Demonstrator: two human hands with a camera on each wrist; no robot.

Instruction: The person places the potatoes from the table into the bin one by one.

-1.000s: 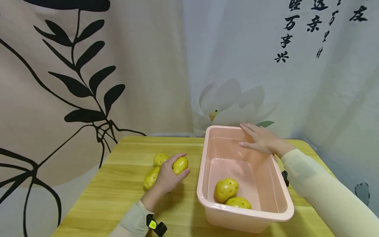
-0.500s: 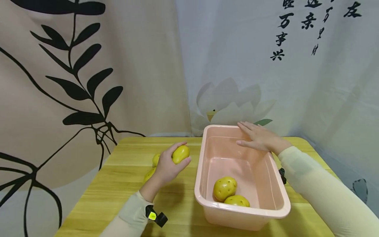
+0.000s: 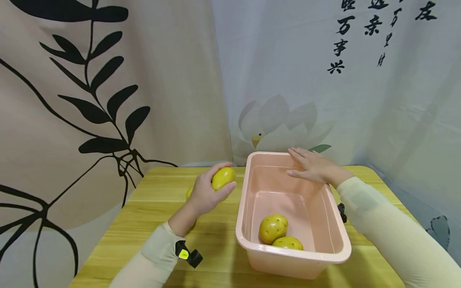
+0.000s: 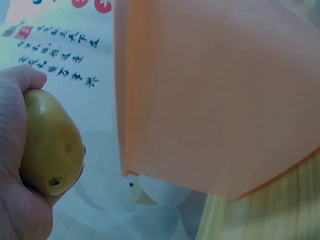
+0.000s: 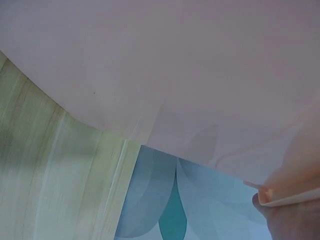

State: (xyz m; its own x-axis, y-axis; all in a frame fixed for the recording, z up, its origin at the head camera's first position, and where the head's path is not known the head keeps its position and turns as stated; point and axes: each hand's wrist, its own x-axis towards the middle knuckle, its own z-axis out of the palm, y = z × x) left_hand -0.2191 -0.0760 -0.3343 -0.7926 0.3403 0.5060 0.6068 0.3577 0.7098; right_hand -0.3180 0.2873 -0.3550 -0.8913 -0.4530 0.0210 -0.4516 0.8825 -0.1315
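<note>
My left hand (image 3: 207,194) grips a yellow potato (image 3: 223,178) above the table, left of a pink plastic basin (image 3: 243,204). In the left wrist view the potato (image 4: 52,145) sits against the palm, with the fingers mostly hidden behind it. A further potato (image 3: 189,193) peeks out behind that hand, largely covered by it. Two potatoes, one at the back (image 3: 273,229) and one at the front (image 3: 288,243), lie inside the basin near its front wall. My right hand (image 3: 313,166) rests on the basin's far right rim, its fingers extended.
The basin stands on a yellow wood-grain table (image 3: 151,228), whose far edge meets a printed curtain (image 3: 187,80). The basin's side wall (image 4: 215,100) rises close to the left hand in the left wrist view.
My left hand has lifted the potato off the table, up and slightly away from me. The right hand has stayed on the rim. The view has shifted slightly.
</note>
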